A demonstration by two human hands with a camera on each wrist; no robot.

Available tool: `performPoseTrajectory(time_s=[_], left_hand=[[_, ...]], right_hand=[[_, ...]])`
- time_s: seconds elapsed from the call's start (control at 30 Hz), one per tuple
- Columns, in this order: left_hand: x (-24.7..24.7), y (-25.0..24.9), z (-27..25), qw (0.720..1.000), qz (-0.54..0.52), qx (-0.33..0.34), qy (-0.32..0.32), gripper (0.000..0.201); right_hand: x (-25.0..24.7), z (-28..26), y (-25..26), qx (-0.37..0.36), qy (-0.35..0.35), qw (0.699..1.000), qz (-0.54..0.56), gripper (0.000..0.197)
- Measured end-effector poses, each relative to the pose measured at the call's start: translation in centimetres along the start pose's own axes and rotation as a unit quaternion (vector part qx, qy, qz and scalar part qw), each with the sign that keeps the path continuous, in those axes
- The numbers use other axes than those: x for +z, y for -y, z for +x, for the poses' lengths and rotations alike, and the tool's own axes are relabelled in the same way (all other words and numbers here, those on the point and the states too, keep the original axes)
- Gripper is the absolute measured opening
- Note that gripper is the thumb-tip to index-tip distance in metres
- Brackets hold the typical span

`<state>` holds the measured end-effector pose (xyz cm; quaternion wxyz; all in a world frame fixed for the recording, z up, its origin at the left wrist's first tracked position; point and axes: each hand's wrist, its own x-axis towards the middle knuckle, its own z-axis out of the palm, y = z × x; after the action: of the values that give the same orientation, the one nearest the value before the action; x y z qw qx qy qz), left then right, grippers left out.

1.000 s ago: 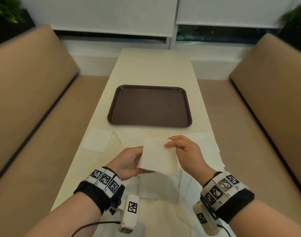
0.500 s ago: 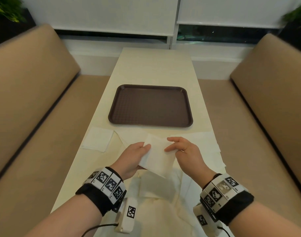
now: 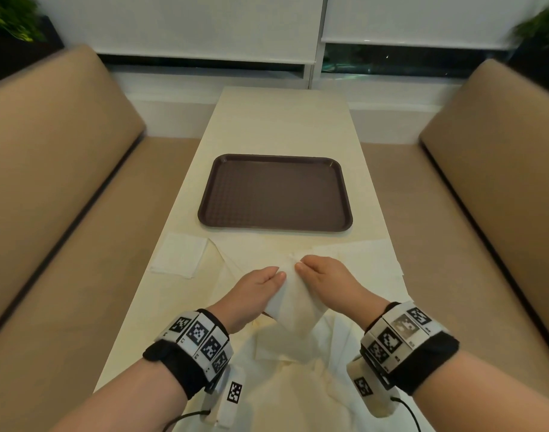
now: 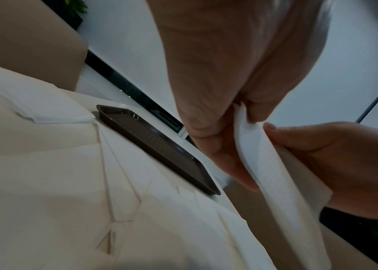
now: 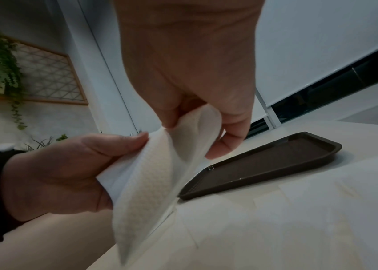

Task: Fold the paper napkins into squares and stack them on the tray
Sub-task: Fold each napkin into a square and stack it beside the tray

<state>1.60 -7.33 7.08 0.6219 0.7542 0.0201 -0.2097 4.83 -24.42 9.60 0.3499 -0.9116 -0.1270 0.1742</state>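
1. In the lower centre of the head view, a white napkin is held above the table between both hands, bent into a fold.
2. The left hand is closed on the napkin's left edge; the paper is pinched by its thumb and fingers.
3. The right hand is closed on the top corner, pinched by curled fingers.
4. Unfolded napkins are spread flat on the table under the hands.
5. A folded square napkin is seen left of centre, near the table's left edge.
6. The brown tray lies in the middle of the frame, beyond the hands, with nothing on it.
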Motion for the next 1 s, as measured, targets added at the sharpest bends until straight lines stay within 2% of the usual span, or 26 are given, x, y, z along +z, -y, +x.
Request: performPoseTrajectory(time_s=[0.1,0.27,0.47,0.53,0.63,0.7,0.77,0.8,0.87,0.93,1.0], left_hand=[[-0.3,-0.1,0.1,0.998,0.052,0.014,-0.027,0.041],[-0.4,-0.6,0.5,0.981,0.151,0.077,-0.09,0.015],[-0.7,0.3,-0.6,0.954,0.172,0.144,-0.199,0.02],[-1.5,0.9,-0.9,0.945,0.163,0.152,-0.239,0.019],[-2.1,1.6,-1.5,0.942,0.172,0.152,-0.246,0.019],[-2.2,1.9,-1.7,0.94,0.176,0.151,-0.25,0.019],[-2.5,2.0,-1.8,0.937,0.176,0.152,-0.259,0.018],[-2.6,1.9,-1.8,0.936,0.176,0.155,-0.263,0.018],[-2.5,1.7,-1.7,0.935,0.172,0.158,-0.268,0.018],[-2.2,1.6,-1.7,0.945,0.147,0.143,-0.256,0.016],[-2.2,1.8,-1.7,0.963,0.106,0.096,-0.23,0.007]], right_hand=[[0.3,0.1,0.0,-0.011,0.0,1.0,-0.012,0.039],[0.9,-0.1,1.0,-0.039,0.006,0.996,-0.081,0.039],[1.6,-1.0,1.1,-0.075,0.024,0.989,-0.124,0.031],[1.5,-1.5,0.4,-0.071,0.031,0.992,-0.095,0.029],[1.3,-2.4,-0.7,-0.034,0.051,0.997,-0.054,0.03],[1.1,-2.6,-1.1,0.002,0.021,1.0,-0.014,0.028],[0.9,-2.6,-1.1,0.029,-0.044,0.995,0.08,0.022],[1.0,-2.5,-0.9,0.039,-0.053,0.989,0.135,0.019],[1.9,-2.3,-0.3,0.048,-0.024,0.978,0.202,0.014],[2.6,-2.0,0.4,0.044,-0.023,0.98,0.191,0.007],[2.6,-1.5,0.6,0.047,-0.054,0.982,0.175,0.017]])
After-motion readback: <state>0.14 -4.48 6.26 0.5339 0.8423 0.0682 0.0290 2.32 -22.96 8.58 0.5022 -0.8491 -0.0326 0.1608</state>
